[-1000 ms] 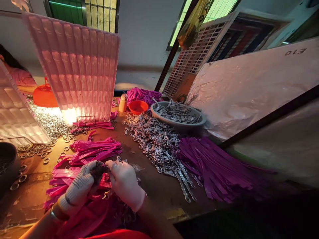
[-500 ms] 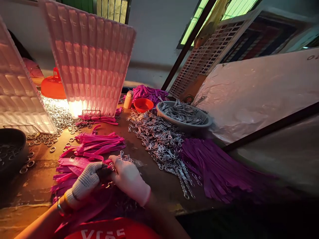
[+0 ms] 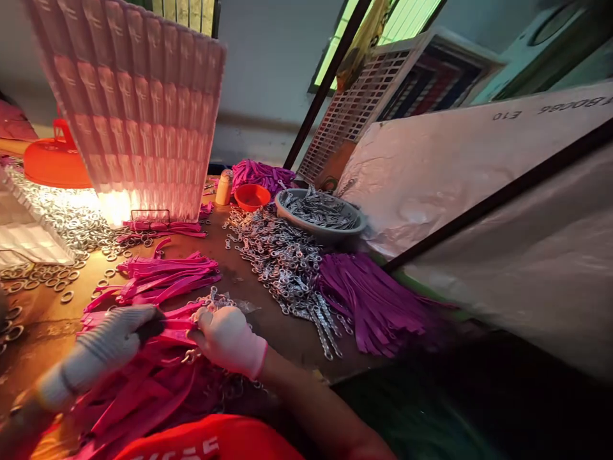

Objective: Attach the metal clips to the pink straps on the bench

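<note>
1. We have a pink strap [image 3: 175, 324] drawn between our two gloved hands, just above the tabletop [image 3: 242, 271]; it lies close to straight.

2. Our left hand [image 3: 112, 338] is blurred, but its dark-tipped fingers look closed around the strap's near-left stretch.

3. Our right hand [image 3: 228, 338] is curled, thumb and fingers pinching the strap's other end — exactly what sits inside that grip we cannot tell.

4. Just below our right fingers hangs a metal ring [image 3: 190, 356]; whether it is joined to this strap is unclear.

5. We judge the step in hand to be tugging or straightening this one strap at its right-hand end.

6. The next move, as we read it, calls for a firm right pinch and an even pull from the left — with the neighbouring straps kept from catching.

7. Beneath our hands spreads a heap of pink straps [image 3: 158, 383]; just beyond them lies a strap bundle [image 3: 167, 278].

8. Right of our right hand are a pile of ring-ended metal strips [image 3: 282, 262] and purple straps [image 3: 373, 300]; loose metal rings [image 3: 67, 296] lie beyond our left.
</note>
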Tool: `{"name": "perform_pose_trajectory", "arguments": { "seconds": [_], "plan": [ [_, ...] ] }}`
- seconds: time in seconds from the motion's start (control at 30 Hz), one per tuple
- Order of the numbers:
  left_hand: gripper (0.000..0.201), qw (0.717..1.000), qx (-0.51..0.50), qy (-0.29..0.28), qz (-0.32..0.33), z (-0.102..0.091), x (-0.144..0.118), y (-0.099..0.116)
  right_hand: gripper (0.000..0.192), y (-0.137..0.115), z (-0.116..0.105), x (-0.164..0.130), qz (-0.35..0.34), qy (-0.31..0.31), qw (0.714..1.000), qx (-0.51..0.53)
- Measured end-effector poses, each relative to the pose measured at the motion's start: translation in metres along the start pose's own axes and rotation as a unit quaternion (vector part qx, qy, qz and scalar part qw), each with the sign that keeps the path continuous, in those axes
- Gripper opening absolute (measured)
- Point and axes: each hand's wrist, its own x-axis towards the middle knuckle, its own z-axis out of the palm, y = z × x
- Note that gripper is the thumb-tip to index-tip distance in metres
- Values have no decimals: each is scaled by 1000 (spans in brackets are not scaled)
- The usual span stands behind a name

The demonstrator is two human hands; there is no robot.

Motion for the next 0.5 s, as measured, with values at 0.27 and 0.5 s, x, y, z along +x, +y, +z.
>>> {"name": "perform_pose_trajectory", "arguments": {
  "seconds": [0.27,0.5],
  "plan": [
    [39,968,-168,122,-139,-27,-16,-33,32,95,-3,-19,166,18,986,11],
    [48,783,-551,-36,-286,34,-3,-12,16,179,42,-46,382,13,911,-152]
  ]
}}
